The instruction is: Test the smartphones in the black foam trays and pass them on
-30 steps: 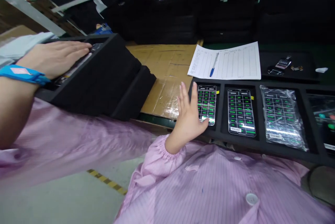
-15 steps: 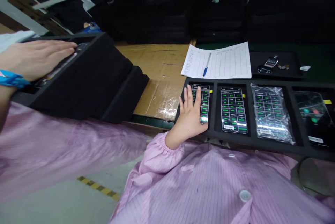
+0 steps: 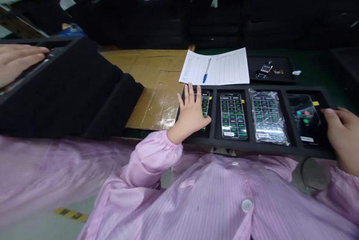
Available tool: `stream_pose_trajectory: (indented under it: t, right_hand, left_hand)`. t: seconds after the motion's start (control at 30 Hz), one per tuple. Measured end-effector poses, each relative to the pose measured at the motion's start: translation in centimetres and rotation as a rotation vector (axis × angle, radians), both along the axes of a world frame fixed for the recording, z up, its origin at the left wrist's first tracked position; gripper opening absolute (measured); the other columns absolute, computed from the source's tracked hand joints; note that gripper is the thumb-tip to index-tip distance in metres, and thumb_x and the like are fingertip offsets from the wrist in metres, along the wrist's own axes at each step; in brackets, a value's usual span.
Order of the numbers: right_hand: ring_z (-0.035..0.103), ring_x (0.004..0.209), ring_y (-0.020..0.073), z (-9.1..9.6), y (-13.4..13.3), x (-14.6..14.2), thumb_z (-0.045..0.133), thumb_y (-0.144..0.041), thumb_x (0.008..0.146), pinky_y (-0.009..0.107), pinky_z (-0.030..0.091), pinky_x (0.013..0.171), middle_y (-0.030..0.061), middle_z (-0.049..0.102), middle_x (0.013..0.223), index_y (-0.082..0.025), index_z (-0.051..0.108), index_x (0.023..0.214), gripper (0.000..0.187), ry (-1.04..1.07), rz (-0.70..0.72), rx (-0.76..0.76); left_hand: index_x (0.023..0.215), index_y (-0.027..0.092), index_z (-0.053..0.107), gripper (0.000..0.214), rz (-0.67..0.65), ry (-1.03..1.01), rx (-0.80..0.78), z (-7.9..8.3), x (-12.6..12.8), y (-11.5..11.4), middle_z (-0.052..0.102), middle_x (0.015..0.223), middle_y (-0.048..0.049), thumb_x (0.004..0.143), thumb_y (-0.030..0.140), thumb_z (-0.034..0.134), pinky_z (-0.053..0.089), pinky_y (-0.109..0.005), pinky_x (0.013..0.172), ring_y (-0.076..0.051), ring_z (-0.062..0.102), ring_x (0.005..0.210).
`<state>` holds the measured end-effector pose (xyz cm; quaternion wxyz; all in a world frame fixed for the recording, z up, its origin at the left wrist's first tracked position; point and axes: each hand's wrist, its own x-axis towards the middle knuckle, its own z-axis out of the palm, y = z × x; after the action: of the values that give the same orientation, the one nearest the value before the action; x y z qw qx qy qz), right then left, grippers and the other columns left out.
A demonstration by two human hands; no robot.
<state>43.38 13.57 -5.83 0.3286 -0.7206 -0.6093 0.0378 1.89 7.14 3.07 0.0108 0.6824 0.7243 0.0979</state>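
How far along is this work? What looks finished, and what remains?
One phone in the foam tray looks done: it sits in a clear bag. In hand: the left hand covers the first phone; the right hand reaches the tray's end. Left: the second phone and dark fourth phone show no bag.

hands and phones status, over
Left hand spread over first phone in foam tray. Right hand beside fourth phone. Co-worker's hand on black foam case, far left.
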Motion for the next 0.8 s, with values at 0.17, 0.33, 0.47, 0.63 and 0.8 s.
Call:
stream_pose_trajectory:
  t: [0.17,0.33,0.47,0.63,0.8]
  right_hand:
    - [0.060,0.123,0.0431,1.3,-0.3,-1.1,0.038,-0.058,0.080,0.054,0.048,0.102,0.0253,0.064,0.129,-0.006,0.076,0.110,0.071,0.062,-0.024,-0.038]
    - [0.059,0.124,0.0430,1.2,-0.4,-1.2,0.038,-0.058,0.081,0.054,0.047,0.102,0.0261,0.064,0.130,-0.007,0.076,0.107,0.069,0.057,-0.015,-0.034]
    - [0.059,0.125,0.0410,0.5,0.0,-0.8,0.040,-0.058,0.083,0.052,0.047,0.102,0.0259,0.064,0.129,-0.009,0.076,0.104,0.064,0.080,-0.006,-0.009]
    - [0.056,0.130,0.0371,1.6,-1.1,-1.7,0.051,-0.048,0.087,0.052,0.041,0.109,0.0237,0.064,0.130,-0.012,0.076,0.104,0.047,0.132,-0.013,0.244]
    - [0.067,0.109,0.0280,5.9,-5.3,-5.9,0.059,-0.039,0.093,0.045,0.053,0.092,0.0127,0.066,0.130,-0.021,0.073,0.105,0.026,0.648,0.191,0.269]
  left_hand:
    - [0.158,0.006,0.007,0.101,0.151,0.021,-0.053,0.3,0.3,2.1,-0.002,0.166,-0.0283,0.080,0.034,0.065,0.004,-0.067,0.121,-0.039,-0.003,0.156]
    - [0.158,0.003,0.009,0.104,0.199,0.001,-0.056,0.0,0.2,2.7,-0.003,0.166,-0.0288,0.078,0.033,0.068,0.004,-0.065,0.122,-0.040,-0.006,0.156]
    - [0.156,0.004,0.021,0.095,0.157,0.027,-0.023,0.1,0.1,2.7,-0.003,0.166,-0.0283,0.076,0.023,0.068,0.002,-0.067,0.121,-0.043,-0.010,0.154]
    - [0.142,0.020,0.054,0.066,-0.015,0.065,-0.001,0.0,0.3,2.8,0.000,0.170,-0.0143,0.077,0.007,0.062,0.001,-0.074,0.118,-0.048,-0.009,0.152]
    - [0.134,0.020,0.063,0.061,-0.080,0.078,-0.032,-0.2,0.4,3.3,0.005,0.169,-0.0149,0.076,0.001,0.056,0.000,-0.076,0.117,-0.049,-0.007,0.152]
